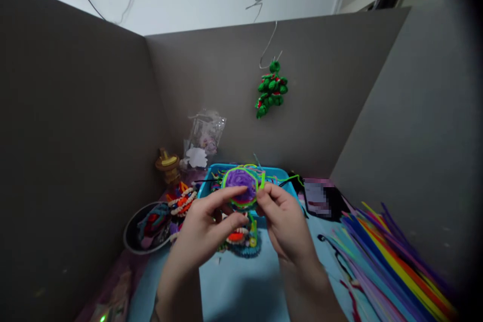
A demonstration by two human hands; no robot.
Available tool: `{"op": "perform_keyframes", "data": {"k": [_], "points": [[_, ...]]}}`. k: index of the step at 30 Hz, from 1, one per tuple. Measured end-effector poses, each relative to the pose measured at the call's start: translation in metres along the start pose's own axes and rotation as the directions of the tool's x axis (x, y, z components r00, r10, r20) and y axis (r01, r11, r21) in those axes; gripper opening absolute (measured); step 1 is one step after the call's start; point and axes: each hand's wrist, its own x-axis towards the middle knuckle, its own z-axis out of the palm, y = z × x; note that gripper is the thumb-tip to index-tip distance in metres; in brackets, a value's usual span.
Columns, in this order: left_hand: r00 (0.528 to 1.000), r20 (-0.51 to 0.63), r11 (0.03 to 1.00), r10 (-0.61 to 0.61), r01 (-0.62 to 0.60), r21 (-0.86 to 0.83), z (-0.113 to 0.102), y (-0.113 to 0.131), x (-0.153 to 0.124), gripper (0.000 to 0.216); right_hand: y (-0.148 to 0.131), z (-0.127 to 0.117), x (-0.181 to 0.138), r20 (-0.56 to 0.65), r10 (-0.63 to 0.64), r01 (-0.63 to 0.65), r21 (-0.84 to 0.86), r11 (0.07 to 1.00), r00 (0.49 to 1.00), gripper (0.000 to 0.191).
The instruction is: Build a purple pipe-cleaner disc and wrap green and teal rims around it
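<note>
A round purple coil (238,183) with a lime green edge, seemingly made of pipe cleaners, is held up over the work surface. My left hand (207,226) grips its lower left side, the index finger lying across its face and the thumb below. At its right rim, my right hand (281,214) pinches a lime green pipe cleaner (262,179) between thumb and fingers. Below the hands rests a colourful piece with orange, white and blue parts (241,241), partly hidden by my left hand.
Behind the hands stands a blue tray (279,170) of coloured pieces. A dark bowl (145,229) and a wooden spool-like object (168,166) are at left. At right lie a phone (320,201) and many pipe cleaners (392,256). A green ornament (272,88) hangs before the grey partition.
</note>
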Motion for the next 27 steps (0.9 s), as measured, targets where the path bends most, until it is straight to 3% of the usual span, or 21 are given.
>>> {"op": "perform_keyframes", "data": {"k": [7, 12, 17, 21, 27], "points": [[0.992, -0.129, 0.999, -0.006, 0.011, 0.037, 0.007, -0.031, 0.029, 0.034, 0.03, 0.018, 0.025, -0.032, 0.121, -0.114, 0.157, 0.981, 0.992, 0.037], [0.978, -0.208, 0.996, -0.009, 0.028, 0.09, 0.012, -0.038, 0.035, 0.027, 0.037, 0.019, 0.028, -0.03, 0.124, -0.118, 0.141, 0.983, 0.992, 0.034], [0.953, -0.296, 0.997, -0.069, 0.075, 0.008, 0.016, -0.04, 0.036, 0.028, 0.028, 0.014, 0.028, -0.019, -0.037, 0.037, -0.036, 0.999, 0.999, 0.024], [0.931, -0.35, 0.994, -0.103, 0.08, -0.081, 0.02, -0.039, 0.034, 0.029, 0.025, 0.012, 0.025, -0.103, -0.166, 0.152, -0.138, 0.979, 0.981, 0.014], [0.923, -0.345, 0.97, -0.173, 0.099, -0.222, 0.023, -0.038, 0.034, 0.03, 0.021, 0.005, 0.021, -0.237, -0.226, 0.16, -0.267, 0.95, 0.945, 0.018]]}}
